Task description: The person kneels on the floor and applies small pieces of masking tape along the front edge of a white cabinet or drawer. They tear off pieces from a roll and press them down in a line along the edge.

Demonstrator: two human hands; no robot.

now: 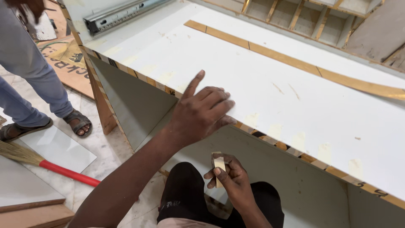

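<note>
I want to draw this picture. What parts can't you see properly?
- Head view: the small tan strip in the right hand is partly hidden by the fingers.
- The panel edge beneath the left hand is covered by it.
- The other person is cut off by the picture's top edge.
- The broom runs off the left edge.

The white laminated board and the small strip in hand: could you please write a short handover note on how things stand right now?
Left hand: flat on the white laminated board at its near edge, index finger raised.
Right hand: pinching a small tan edge-banding strip above the lap.
A long tan strip lies across the board top.
Done: cannot tell.
Left: the near plywood edge shows bare, with patchy tape remnants.
</note>
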